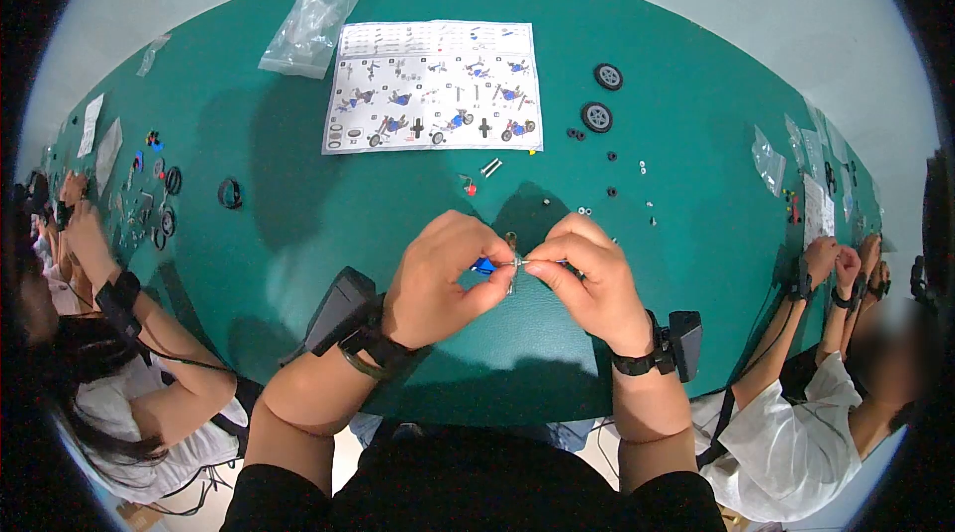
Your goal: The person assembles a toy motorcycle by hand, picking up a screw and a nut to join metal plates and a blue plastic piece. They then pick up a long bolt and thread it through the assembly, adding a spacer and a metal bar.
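Observation:
Close together over the near middle of the table, my left hand and my right hand both pinch a small blue and metal model assembly. Its blue part shows between my left thumb and fingers, and a metal piece lies between the fingertips of both hands. Fingers cover much of it, so its exact shape is hidden. Just beyond my hands lie two long screws, a small red piece and some tiny nuts.
A printed instruction sheet lies ahead, beside a clear plastic bag. Two black wheels and small black parts are to its right. A black ring sits left. Co-workers' hands are busy at both sides of the green table.

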Demonstrator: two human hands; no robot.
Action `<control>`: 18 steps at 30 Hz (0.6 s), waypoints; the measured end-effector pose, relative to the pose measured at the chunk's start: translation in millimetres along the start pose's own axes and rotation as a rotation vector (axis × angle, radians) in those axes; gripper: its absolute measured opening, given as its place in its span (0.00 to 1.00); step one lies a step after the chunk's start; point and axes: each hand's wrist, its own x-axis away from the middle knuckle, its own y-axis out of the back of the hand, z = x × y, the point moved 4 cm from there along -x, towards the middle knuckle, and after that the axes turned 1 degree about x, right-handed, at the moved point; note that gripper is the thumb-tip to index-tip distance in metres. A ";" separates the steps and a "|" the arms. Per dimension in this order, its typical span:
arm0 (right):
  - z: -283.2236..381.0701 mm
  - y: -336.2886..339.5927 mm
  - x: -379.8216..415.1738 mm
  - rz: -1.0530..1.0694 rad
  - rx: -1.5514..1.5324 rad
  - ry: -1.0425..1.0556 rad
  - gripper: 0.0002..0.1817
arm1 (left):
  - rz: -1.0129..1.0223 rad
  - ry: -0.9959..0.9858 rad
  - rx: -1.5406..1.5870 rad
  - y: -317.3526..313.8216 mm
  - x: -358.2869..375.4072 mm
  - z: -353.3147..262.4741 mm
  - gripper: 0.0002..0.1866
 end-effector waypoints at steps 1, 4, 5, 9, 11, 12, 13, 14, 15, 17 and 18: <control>-0.4 0.1 0.1 0.005 0.005 0.000 0.04 | 0.003 -0.011 -0.005 0.1 -0.3 -0.7 0.10; -2.2 0.5 1.3 0.028 0.025 -0.009 0.04 | 0.004 -0.030 -0.010 -0.7 0.1 -0.8 0.10; -2.8 0.6 1.6 0.036 0.032 -0.014 0.04 | 0.003 -0.035 -0.010 -1.3 0.3 -0.5 0.11; -1.7 2.5 1.2 0.050 0.026 -0.009 0.06 | 0.019 -0.078 -0.062 -2.8 0.1 -2.5 0.12; -0.9 2.0 1.3 0.057 0.019 -0.027 0.06 | 0.023 -0.107 -0.106 -2.8 0.4 -6.0 0.12; -0.1 2.0 1.0 0.060 0.019 -0.023 0.07 | 0.018 -0.141 -0.137 -3.2 0.6 -7.0 0.13; 0.8 2.0 0.6 0.063 0.019 -0.020 0.07 | 0.013 -0.175 -0.167 -3.8 1.0 -7.5 0.13; 1.4 2.2 0.6 0.067 0.018 -0.017 0.07 | 0.008 -0.209 -0.197 -4.4 1.6 -8.4 0.13; 1.4 2.3 0.8 0.074 0.020 -0.020 0.07 | 0.012 -0.229 -0.223 -4.4 1.6 -10.8 0.14; 1.3 2.2 1.1 0.088 0.023 -0.027 0.08 | 0.019 -0.268 -0.276 -3.5 1.4 -16.8 0.14; 0.7 2.0 1.2 0.094 0.015 -0.036 0.08 | 0.013 -0.273 -0.277 -3.8 2.1 -16.5 0.15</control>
